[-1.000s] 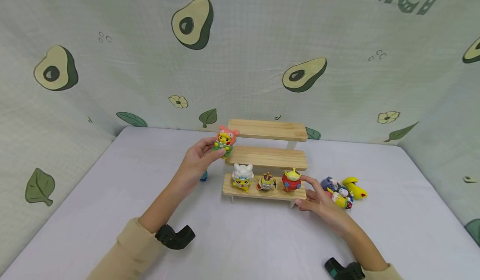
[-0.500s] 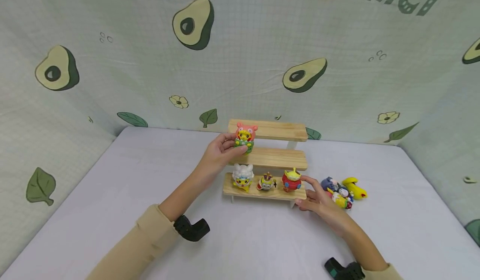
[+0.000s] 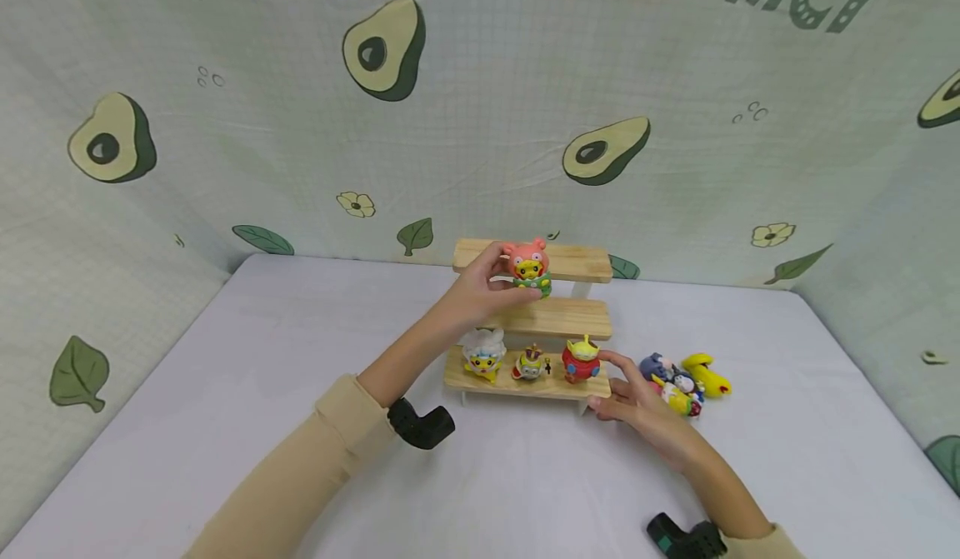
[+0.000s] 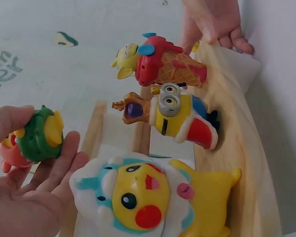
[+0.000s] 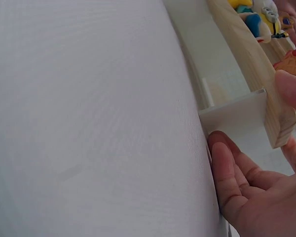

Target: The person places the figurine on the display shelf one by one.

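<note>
My left hand (image 3: 480,286) pinches a toy figure (image 3: 529,266) with a pink hood and green body between thumb and fingers. It holds the figure in front of the upper tiers of a wooden three-tier display stand (image 3: 555,317). On the bottom tier stand a Pikachu figure (image 4: 143,197) in a white hood, a crowned Minion figure (image 4: 175,116) and a green-headed figure (image 4: 158,61) in red with a waffle-patterned base. My right hand (image 3: 637,405) grips the right end of the bottom tier; its thumb (image 5: 292,90) lies against the board, fingers by the white support (image 5: 237,108).
A small heap of toy figures (image 3: 678,384), including a yellow one (image 3: 708,376), lies on the white table right of the stand. A cloth backdrop (image 3: 480,126) with avocado prints rises behind and at both sides.
My left hand has carried the pink-hooded figure to the right and slightly up, from beside the stand to in front of its upper tiers. The right hand has stayed put.
</note>
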### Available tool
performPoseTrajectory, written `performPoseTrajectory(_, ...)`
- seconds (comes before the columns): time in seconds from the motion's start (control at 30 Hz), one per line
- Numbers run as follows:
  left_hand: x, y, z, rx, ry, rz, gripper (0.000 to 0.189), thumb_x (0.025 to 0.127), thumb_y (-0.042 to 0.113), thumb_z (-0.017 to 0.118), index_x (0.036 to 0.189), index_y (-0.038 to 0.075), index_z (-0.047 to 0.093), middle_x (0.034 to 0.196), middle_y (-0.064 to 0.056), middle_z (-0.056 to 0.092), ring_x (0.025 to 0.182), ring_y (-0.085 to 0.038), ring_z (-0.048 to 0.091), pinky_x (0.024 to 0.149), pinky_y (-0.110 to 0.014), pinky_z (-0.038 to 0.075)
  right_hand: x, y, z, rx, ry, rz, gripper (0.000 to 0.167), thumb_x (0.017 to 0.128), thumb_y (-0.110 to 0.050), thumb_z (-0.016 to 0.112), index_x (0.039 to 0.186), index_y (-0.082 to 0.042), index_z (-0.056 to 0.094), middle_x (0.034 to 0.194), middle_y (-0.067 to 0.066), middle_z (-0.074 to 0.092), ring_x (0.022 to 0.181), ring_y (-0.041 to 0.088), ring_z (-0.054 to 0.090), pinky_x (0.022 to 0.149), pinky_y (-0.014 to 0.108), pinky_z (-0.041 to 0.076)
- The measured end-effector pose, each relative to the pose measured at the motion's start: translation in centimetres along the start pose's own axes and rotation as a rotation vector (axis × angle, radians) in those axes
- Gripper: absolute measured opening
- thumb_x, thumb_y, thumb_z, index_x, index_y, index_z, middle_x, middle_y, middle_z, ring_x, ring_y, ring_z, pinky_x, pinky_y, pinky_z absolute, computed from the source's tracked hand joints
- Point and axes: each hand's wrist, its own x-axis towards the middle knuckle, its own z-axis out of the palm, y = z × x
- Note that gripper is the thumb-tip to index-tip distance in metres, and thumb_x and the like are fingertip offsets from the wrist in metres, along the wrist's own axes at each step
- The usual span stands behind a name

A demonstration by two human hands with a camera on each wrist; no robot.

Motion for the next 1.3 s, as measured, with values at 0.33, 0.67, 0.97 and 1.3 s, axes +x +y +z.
performPoseTrajectory(0.33, 1.9, 0.4, 1.6, 0.198, -0.121, 0.012, 0.056, 0.079, 0.017, 0.074, 0.128, 0.016, 0.047, 0.115, -0.004, 0.06, 0.099, -0.018, 0.061, 0.088, -0.029, 0.048, 0.0, 0.0, -0.1, 0.004, -0.007, -0.018, 0.073, 0.089, -0.028, 0.06, 0.145, -0.021, 0.013, 0.123, 0.02, 0.052, 0.096, 0.023, 0.057, 0.086, 0.037, 0.043)
performPoseTrajectory(0.67, 2.7, 0.6, 3.3, 0.351, -0.152, 0.003, 0.053, 0.08, 0.012, 0.072, 0.127, 0.012, 0.047, 0.116, -0.006, 0.06, 0.105, -0.017, 0.057, 0.091, -0.028, 0.046, -0.1, -0.1, 0.0, 0.012, -0.004, -0.02, 0.072, 0.089, -0.027, 0.06, 0.144, -0.02, 0.014, 0.129, 0.024, 0.049, 0.098, 0.023, 0.058, 0.089, 0.04, 0.045)
performPoseTrajectory(0.97, 2.9, 0.6, 4.5, 0.46, -0.189, 0.035, 0.052, 0.081, 0.012, 0.072, 0.125, 0.016, 0.044, 0.117, -0.005, 0.06, 0.1, -0.014, 0.059, 0.087, -0.024, 0.048, -0.1, -0.1, 0.0, 0.024, -0.003, -0.029, 0.071, 0.089, -0.026, 0.06, 0.144, -0.02, 0.015, 0.131, 0.025, 0.047, 0.099, 0.023, 0.058, 0.088, 0.037, 0.046)
performPoseTrajectory(1.3, 2.7, 1.0, 4.3, 0.52, -0.251, 0.051, 0.05, 0.087, 0.016, 0.066, 0.13, 0.014, 0.041, 0.12, -0.006, 0.059, 0.103, -0.015, 0.059, 0.088, -0.026, 0.047, -0.1, -0.1, -0.1, 0.014, -0.011, -0.022, 0.072, 0.089, -0.028, 0.059, 0.144, -0.021, 0.013, 0.13, 0.023, 0.049, 0.099, 0.023, 0.058, 0.089, 0.039, 0.045)
